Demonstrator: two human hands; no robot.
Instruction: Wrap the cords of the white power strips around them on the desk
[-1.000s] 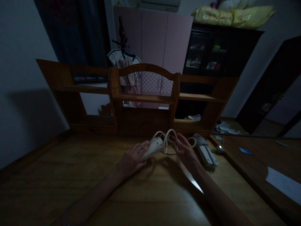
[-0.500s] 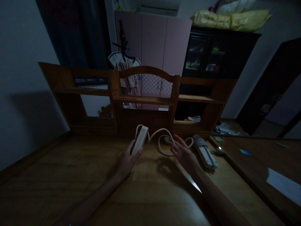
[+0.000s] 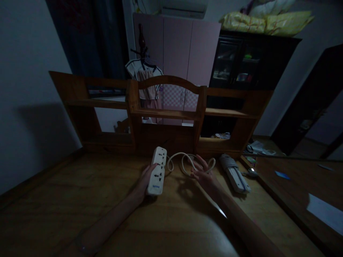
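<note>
My left hand [image 3: 146, 181] grips a white power strip [image 3: 158, 171] from its left side, sockets facing up, over the wooden desk [image 3: 80, 200]. Its white cord [image 3: 184, 162] loops to the right from the strip's far end. My right hand [image 3: 202, 175] has its fingers spread and hooked into the cord loops. A second white power strip [image 3: 235, 174], its cord wound around it, lies on the desk just right of my right hand.
A wooden shelf unit [image 3: 166, 114] stands along the desk's back edge. To the right lies a darker table [image 3: 294, 189] with a blue card [image 3: 282, 175] and a white paper [image 3: 325, 212]. A pink wardrobe [image 3: 182, 60] and a dark cabinet [image 3: 241, 67] stand behind.
My left hand lifted the power strip away from the right hand and turned it socket side up. The cord drew out into looser loops at my right hand.
</note>
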